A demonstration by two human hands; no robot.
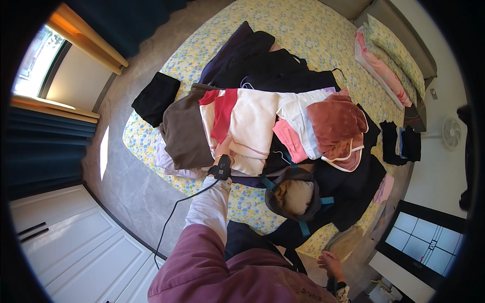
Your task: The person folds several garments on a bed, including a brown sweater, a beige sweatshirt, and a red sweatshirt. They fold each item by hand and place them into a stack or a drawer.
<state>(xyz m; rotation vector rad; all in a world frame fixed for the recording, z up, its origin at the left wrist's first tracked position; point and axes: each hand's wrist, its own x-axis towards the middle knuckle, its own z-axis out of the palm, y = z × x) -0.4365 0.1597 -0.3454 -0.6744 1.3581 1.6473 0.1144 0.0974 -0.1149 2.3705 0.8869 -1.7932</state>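
Observation:
My left hand reaches forward to a cream garment with a red band. It touches the lower part of that band; whether its fingers grip the cloth is hard to make out. To its left lies a folded grey-brown garment. White trousers or a similar white garment, a pink folded piece and a rust-coloured plush item with white edging lie to the right. Low at the right, my right hand hangs beside a folded khaki cloth, fingers apart and apparently holding nothing.
A grey fabric bin with teal straps holds pale cloth. Black clothes spread across the flowered bedsheet. A folded black garment sits at the bed's left edge. A cable trails from my left wrist. White cabinets stand at lower left.

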